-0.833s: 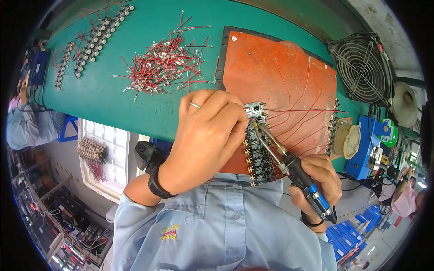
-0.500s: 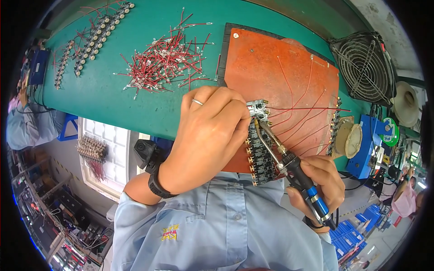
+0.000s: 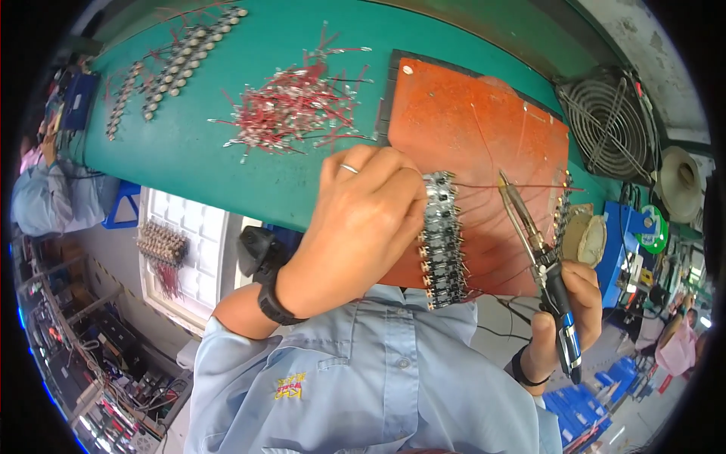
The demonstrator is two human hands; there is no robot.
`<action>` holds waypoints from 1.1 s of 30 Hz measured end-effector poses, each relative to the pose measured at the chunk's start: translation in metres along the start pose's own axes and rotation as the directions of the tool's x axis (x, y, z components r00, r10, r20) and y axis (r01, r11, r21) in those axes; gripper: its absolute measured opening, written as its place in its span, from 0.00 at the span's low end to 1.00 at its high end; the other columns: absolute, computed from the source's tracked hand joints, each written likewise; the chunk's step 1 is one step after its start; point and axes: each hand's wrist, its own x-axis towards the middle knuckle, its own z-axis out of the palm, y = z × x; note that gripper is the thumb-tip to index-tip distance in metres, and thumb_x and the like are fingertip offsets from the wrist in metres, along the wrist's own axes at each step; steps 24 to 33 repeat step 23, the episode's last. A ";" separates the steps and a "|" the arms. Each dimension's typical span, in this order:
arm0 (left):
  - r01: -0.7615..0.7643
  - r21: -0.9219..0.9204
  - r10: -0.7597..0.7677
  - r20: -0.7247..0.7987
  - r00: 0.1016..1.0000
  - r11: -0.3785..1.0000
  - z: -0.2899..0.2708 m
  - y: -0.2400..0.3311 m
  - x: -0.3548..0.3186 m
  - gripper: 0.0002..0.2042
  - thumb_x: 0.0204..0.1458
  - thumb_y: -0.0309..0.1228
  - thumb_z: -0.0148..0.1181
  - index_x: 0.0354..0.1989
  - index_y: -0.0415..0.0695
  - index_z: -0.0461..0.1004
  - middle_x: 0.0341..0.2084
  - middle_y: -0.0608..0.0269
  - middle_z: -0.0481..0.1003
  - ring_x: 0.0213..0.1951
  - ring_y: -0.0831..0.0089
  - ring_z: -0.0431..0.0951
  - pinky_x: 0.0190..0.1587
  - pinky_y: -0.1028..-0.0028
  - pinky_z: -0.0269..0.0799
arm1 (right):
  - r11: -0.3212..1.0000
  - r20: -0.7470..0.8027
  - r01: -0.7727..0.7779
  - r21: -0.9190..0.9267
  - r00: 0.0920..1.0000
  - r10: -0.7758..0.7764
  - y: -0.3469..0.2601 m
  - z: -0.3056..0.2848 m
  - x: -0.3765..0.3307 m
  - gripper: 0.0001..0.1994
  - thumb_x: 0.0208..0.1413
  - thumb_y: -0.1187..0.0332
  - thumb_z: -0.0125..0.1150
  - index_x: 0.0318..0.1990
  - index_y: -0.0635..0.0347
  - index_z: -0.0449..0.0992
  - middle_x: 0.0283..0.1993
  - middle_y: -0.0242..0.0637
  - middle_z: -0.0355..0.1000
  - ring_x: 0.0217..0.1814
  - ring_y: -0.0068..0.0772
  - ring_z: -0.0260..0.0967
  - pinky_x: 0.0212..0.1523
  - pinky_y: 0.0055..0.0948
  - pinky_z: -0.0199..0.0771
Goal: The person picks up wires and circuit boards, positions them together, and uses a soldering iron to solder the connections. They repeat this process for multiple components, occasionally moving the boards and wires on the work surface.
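From the left, I see my left hand (image 3: 359, 227) curled, fingertips pinching the top of the strip of small black circuit boards (image 3: 442, 238) lying on the orange mat (image 3: 476, 129). Further right, my right hand (image 3: 563, 321) is clenched around the soldering iron (image 3: 537, 250), its tip raised above the mat.

Red wire pile (image 3: 291, 106) on green bench (image 3: 189, 151); fan (image 3: 614, 125) right; blue stool (image 3: 121, 208).

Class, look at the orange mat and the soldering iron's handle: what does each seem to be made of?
Orange mat: probably silicone or rubber, matte, lying flat and slightly scuffed.
Soldering iron handle: likely moulded plastic, glossy black and blue; its shaft looks like bare metal.
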 end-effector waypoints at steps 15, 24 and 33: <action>0.186 0.201 -0.127 -0.275 0.953 0.962 -0.029 -0.059 -0.021 0.04 0.45 0.26 0.63 0.29 0.46 0.75 0.32 0.65 0.69 0.40 0.64 0.68 0.45 0.64 0.57 | 0.985 -0.017 -0.122 0.125 0.992 0.125 0.010 0.015 -0.006 0.30 0.49 0.55 0.69 0.50 0.73 0.69 0.44 0.43 0.71 0.41 0.27 0.70 0.42 0.23 0.68; 0.069 0.263 -0.019 -0.191 0.981 0.962 -0.015 -0.057 0.006 0.04 0.46 0.27 0.64 0.29 0.47 0.75 0.35 0.65 0.68 0.42 0.66 0.67 0.44 0.64 0.56 | 0.975 0.043 -0.146 0.165 0.989 0.141 0.005 0.014 -0.007 0.29 0.50 0.57 0.68 0.52 0.73 0.68 0.47 0.44 0.71 0.45 0.29 0.70 0.47 0.23 0.68; 0.069 0.263 -0.019 -0.191 0.981 0.962 -0.015 -0.057 0.006 0.04 0.46 0.27 0.64 0.29 0.47 0.75 0.35 0.65 0.68 0.42 0.66 0.67 0.44 0.64 0.56 | 0.975 0.043 -0.146 0.165 0.989 0.141 0.005 0.014 -0.007 0.29 0.50 0.57 0.68 0.52 0.73 0.68 0.47 0.44 0.71 0.45 0.29 0.70 0.47 0.23 0.68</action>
